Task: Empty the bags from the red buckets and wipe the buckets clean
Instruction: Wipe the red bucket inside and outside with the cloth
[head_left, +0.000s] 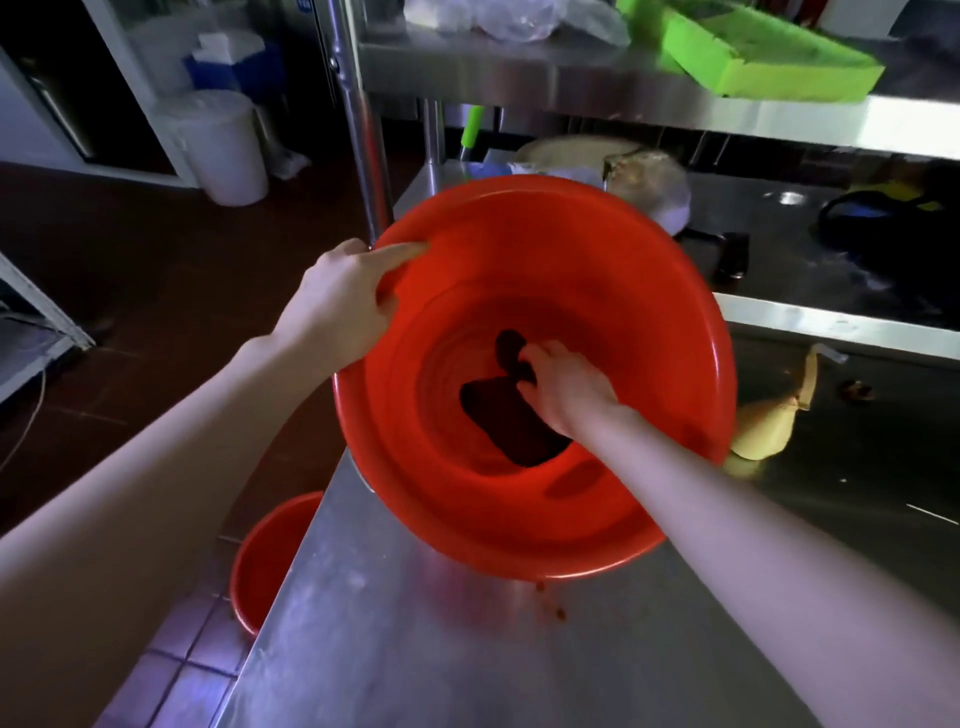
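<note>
A large red bucket (613, 291) rests tilted toward me on the steel table (395, 649), its mouth facing the camera. My left hand (340, 299) grips its upper left rim. My right hand (566, 389) reaches deep inside and presses a dark cloth (509, 421) against the bucket's bottom. A second red bucket (270, 558) stands on the tiled floor to the left of the table, partly hidden by the table edge.
A yellow cloth (769, 426) lies on the table right of the bucket. Behind it sit a round covered dish (649, 182) and a dark bag (893, 228). A green tray (769, 57) sits on the upper shelf. A white bin (218, 145) stands on the floor, far left.
</note>
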